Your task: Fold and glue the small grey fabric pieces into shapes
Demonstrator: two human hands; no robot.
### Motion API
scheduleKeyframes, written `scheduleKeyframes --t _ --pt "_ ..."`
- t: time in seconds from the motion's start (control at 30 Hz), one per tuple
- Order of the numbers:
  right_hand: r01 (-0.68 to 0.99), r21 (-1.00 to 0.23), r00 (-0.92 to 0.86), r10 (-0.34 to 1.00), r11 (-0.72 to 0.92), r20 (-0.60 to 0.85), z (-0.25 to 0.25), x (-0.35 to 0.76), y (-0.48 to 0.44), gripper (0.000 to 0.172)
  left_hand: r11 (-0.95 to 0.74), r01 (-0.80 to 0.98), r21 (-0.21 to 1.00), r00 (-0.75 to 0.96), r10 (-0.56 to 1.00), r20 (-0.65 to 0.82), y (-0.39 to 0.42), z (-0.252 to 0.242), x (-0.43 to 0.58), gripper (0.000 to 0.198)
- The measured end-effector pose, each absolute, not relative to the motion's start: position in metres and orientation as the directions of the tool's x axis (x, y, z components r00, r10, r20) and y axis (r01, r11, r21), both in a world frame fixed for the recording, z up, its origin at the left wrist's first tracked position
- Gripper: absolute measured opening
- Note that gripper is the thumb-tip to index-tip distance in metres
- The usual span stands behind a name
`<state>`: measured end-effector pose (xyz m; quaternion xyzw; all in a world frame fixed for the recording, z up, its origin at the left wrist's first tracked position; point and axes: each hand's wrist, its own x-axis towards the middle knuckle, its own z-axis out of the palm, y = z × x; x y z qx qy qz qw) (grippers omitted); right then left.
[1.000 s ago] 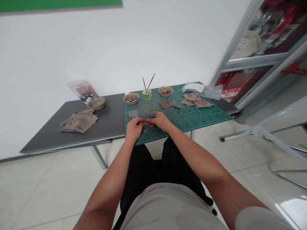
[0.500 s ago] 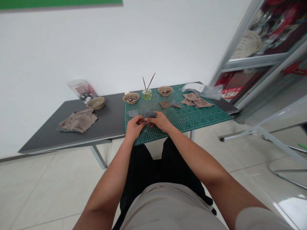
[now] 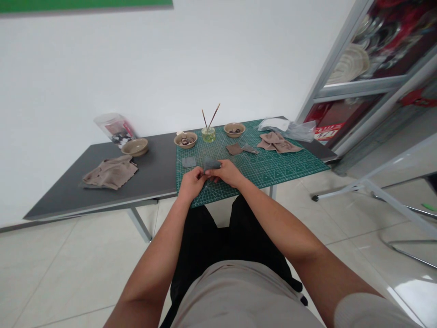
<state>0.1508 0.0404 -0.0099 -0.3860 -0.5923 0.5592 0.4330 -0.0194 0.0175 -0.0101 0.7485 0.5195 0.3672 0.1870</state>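
A small grey cloth piece (image 3: 211, 164) is pinched between the thumb and fingers of my right hand (image 3: 229, 173), above the front of the green cutting mat (image 3: 273, 171). My left hand (image 3: 192, 183) is closed at the cloth's lower left edge, its fingertips meeting those of my right; what they grip is too small to tell. Just behind my left hand a flat grey square (image 3: 189, 162) lies on the mat. Farther right are a brown square (image 3: 234, 149) and a crumpled grey piece (image 3: 250, 149).
Two bowls with small dark pieces (image 3: 185, 140) (image 3: 234, 130) flank a glass jar (image 3: 208, 135) holding two sticks. Brown cloths lie left (image 3: 111, 173) and right (image 3: 278, 142). A third bowl (image 3: 134, 147), a clear container (image 3: 115, 130) and a plastic bag (image 3: 300, 130) stand toward the wall.
The grey cloth in my right hand has tilted slightly and sits a little lower. My left fingers have drawn in more tightly. The whole view has shifted slightly.
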Motion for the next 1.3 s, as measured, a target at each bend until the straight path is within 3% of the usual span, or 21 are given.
scheduleKeyframes --t 0.2,0.5,0.93,1.17,1.3 --pt "-0.092 -0.995 -0.341 0.938 0.034 0.063 -0.012 0.151 0.041 0.040 -0.380 0.637 0.671 0.148 0.914 0.377 0.018 -0.015 -0.018 0.010" --pt "-0.004 -0.998 -0.358 0.932 0.059 0.057 -0.011 0.150 0.040 0.033 -0.376 0.716 0.589 0.155 0.908 0.390 0.015 -0.014 -0.018 0.014" --pt "-0.115 -0.990 -0.341 0.934 0.076 0.111 -0.012 0.151 0.036 0.039 -0.338 0.355 0.872 0.157 0.941 0.301 0.020 -0.017 -0.023 0.004" --pt "-0.096 -0.992 -0.375 0.921 0.078 0.109 -0.008 0.152 0.036 0.039 -0.482 0.448 0.753 0.089 0.862 0.499 0.021 -0.005 -0.025 0.007" --pt "-0.076 -0.993 -0.369 0.922 0.094 0.116 -0.009 0.152 0.035 0.039 -0.462 0.464 0.756 0.128 0.879 0.458 0.021 -0.009 -0.024 0.008"
